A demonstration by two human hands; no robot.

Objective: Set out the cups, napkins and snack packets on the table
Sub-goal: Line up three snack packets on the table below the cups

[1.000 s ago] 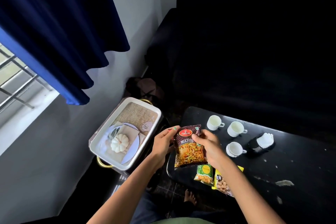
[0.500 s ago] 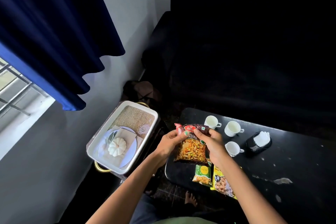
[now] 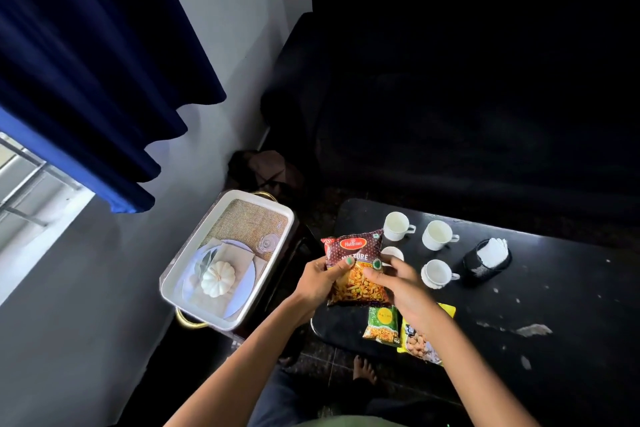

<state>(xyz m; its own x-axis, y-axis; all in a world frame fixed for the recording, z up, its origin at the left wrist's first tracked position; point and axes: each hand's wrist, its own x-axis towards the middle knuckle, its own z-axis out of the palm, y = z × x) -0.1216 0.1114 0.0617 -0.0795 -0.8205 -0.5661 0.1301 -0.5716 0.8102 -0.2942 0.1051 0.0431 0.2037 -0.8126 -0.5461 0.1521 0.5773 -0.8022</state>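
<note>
**Snack packet held over the table's left end**

Snack packet [image 3: 356,267], red-brown, is upright in both hands above the left end of the black table [image 3: 554,305]. The left hand [image 3: 317,282] pinches its left edge, thumb across the front; the right hand [image 3: 403,282] grips its right side. A green packet [image 3: 382,322] and a yellow packet [image 3: 427,340] lie at the near left corner. Four white cups [image 3: 438,235] and a napkin holder [image 3: 486,258] stand toward the far edge. To finish well, the person should probably lower the packet flat just beside the green one, label up, clear of the cup partly hidden behind it, and let go only once it rests.
</note>
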